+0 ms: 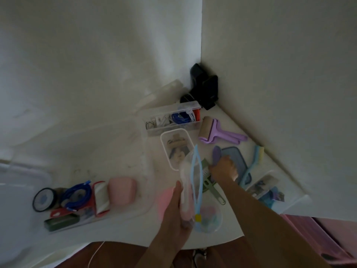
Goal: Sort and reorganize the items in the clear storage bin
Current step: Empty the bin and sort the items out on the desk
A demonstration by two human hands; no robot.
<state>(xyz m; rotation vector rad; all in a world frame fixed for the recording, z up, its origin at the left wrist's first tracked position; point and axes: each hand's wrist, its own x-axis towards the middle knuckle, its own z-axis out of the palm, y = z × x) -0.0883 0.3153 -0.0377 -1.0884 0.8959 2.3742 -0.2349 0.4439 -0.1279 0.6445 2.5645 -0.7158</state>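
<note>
Left hand (pixel 174 211) closed around clear pouch (pixel 195 192) with light-blue loop, held upright just above tabletop (pixel 123 165) near front edge; pink and pastel contents inside, blurred.
Right hand (pixel 224 168) reaching toward right edge, fingers curled on small purple piece (pixel 216 154); grip looks closed, item shape unclear.
Directly under right hand: blue lid (pixel 236 157), flat, near right edge. Green comb-like tool (pixel 209 180) between the two hands, handle pointing at front edge.
Light-blue brush (pixel 253 165) with yellow tip lying along right edge, just beside blue lid.
Purple lint roller (pixel 216 130) toward back right corner, handle pointing at right edge.
Long clear organizer box (pixel 172 118) with blue cable, white cables, orange item: near back corner, just in front of black device (pixel 203 86) standing against wall corner.
Small clear rounded container (pixel 176 147) just in front of organizer box, touching or nearly so; hair clips inside.
Clear storage bin (pixel 81 198) at left front: tape roll, coiled blue cable, red-and-white roller, pink case, dark green block inside, packed side by side. Bin walls faint, blurred.
Small clear tray (pixel 264 184) with blue bits at front right corner.
Open room: bare tabletop strip between storage bin and rounded container, plus back left area. Right side crowded, items tight to edge.
</note>
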